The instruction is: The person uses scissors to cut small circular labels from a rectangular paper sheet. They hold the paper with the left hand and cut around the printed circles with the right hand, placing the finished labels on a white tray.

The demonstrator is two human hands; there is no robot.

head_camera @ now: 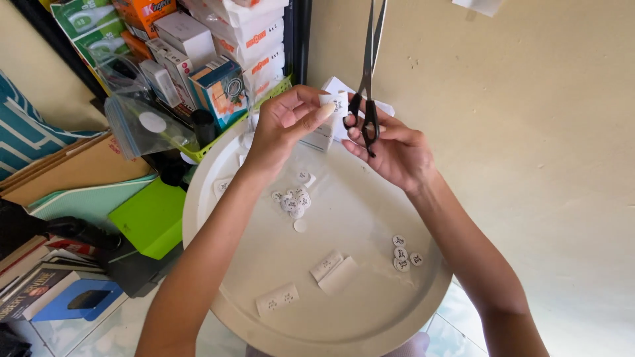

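Clearly, both hands are raised above a round white tray (370, 317), close to its rim at about twelve o'clock. The left hand (286, 125) is closed in a pinch: the thumb and the forefinger grip a small white paper piece (335, 104) with dark printing on it, and the other fingers are curled behind. The right hand (390, 152) is just beside it, at about three o'clock from the paper, and it grips a pair of black scissors (368, 73) with fingers through the handle loops. The long blades point up, toward twelve o'clock, and they stand nearly together with only a thin gap; they do not touch the paper piece as far as I can see. On the tray, near its middle, lies a small heap of round white paper discs (294, 200) with dark marks. A second group of four discs (402, 254) lies at about four o'clock of the tray. Some rectangular white paper strips (334, 271) lie at about six o'clock, and one more strip (278, 299) is near the lower rim. Behind the tray, at about ten o'clock, stand stacked cardboard boxes (218, 59), a clear plastic bag (142, 122) and a green folder (149, 218).
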